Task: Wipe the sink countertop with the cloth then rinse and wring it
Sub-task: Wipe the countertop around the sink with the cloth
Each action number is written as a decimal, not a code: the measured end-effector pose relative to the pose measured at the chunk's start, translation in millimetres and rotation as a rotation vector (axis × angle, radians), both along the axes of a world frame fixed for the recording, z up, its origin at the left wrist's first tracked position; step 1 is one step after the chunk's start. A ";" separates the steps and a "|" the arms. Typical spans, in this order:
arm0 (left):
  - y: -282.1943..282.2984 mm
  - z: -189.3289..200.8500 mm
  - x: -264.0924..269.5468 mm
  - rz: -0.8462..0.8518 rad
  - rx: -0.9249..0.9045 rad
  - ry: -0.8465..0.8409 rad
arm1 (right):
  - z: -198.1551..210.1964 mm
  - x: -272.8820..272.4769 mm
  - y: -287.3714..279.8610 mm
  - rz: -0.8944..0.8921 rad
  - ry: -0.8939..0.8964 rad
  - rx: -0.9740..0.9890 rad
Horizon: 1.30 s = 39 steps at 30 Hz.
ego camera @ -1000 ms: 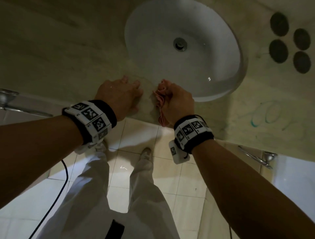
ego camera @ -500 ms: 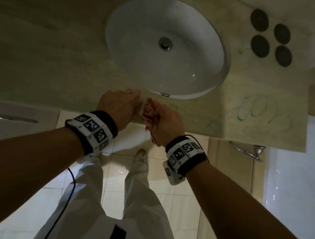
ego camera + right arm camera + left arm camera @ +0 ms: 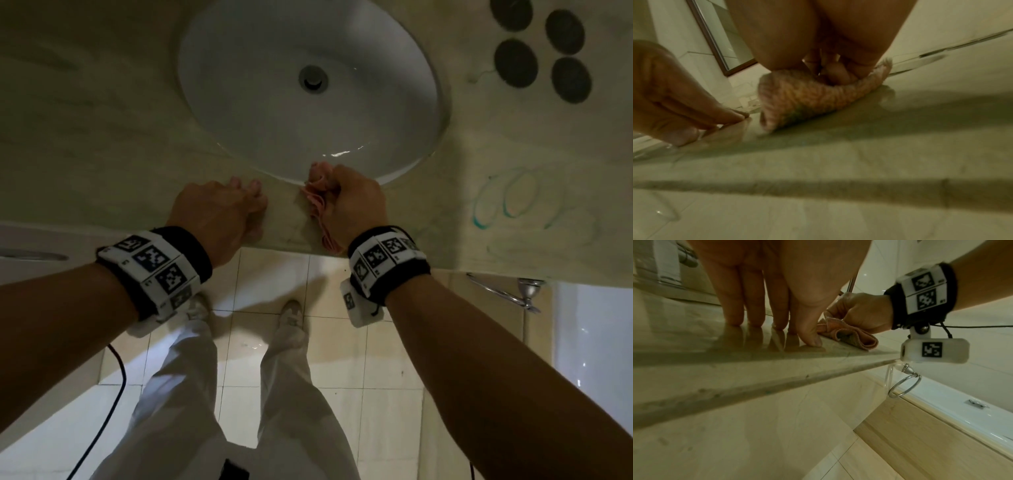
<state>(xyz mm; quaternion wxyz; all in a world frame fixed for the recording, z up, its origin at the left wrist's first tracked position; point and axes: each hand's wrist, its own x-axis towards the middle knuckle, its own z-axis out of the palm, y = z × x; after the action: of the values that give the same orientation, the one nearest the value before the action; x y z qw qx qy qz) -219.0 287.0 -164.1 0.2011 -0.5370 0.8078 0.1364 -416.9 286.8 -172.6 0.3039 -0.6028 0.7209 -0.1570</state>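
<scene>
Gripping crumpled pink cloth (image 3: 320,202), right hand (image 3: 356,202)

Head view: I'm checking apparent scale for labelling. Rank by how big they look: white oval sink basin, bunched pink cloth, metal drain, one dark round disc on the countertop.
1. White oval sink basin
2. Dark round disc
3. Bunched pink cloth, partly hidden by the right hand, so unsure against the disc
4. Metal drain

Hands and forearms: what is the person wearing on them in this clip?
Both forearms are bare, no sleeves or gloves. The left hand and right hand each carry a black wristband bearing white tiles with black square codes, plus a small white camera pod and thin black cable.
</scene>
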 end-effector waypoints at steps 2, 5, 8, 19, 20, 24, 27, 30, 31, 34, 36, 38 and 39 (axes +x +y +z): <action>0.9 -0.5 -0.9 -0.004 -0.009 0.004 | -1.6 -0.6 4.4 -0.004 -0.006 -0.029; 3.1 -2.9 -2.7 -0.007 -0.040 0.040 | -4.9 -2.2 16.0 0.015 -0.025 -0.042; 8.9 -7.5 -11.3 0.039 -0.021 0.199 | -2.4 -9.1 33.5 0.056 -0.036 -0.012; 19.2 -13.3 -91.3 -0.096 -0.020 0.239 | -19.3 -66.1 72.0 -0.026 -0.117 -0.012; 18.8 -14.1 -95.5 -0.111 -0.021 0.222 | -18.6 -74.2 71.5 -0.048 -0.115 -0.042; 16.4 -13.5 -111.3 -0.131 -0.026 0.190 | -8.3 -109.6 59.4 -0.129 -0.087 -0.059; 14.0 -11.8 -113.7 -0.136 -0.011 0.162 | -5.0 -137.9 39.7 -0.174 -0.103 -0.061; 14.6 -9.2 -115.4 -0.128 -0.014 0.161 | -5.6 -157.2 24.5 -0.209 -0.048 -0.061; 15.7 -8.2 -116.6 -0.131 -0.021 0.154 | -5.4 -160.6 22.6 -0.213 -0.036 -0.059; 18.7 -5.9 -117.7 -0.137 -0.047 0.136 | -8.2 -159.5 24.0 -0.222 -0.069 -0.049; 18.3 -4.7 -118.1 -0.141 -0.050 0.094 | -10.3 -154.5 29.5 -0.204 -0.113 -0.049; 17.9 -1.8 -121.8 -0.127 -0.040 0.073 | -13.3 -148.6 39.9 -0.164 -0.134 -0.056; 18.3 0.1 -125.0 -0.111 -0.028 0.074 | -15.2 -145.0 46.3 -0.143 -0.156 -0.051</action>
<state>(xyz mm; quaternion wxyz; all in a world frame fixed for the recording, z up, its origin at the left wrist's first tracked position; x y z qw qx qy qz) -344.0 305.3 -164.1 0.1706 -0.4889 0.8450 0.1334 -561.9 333.1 -187.9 0.3315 -0.5435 0.7319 -0.2431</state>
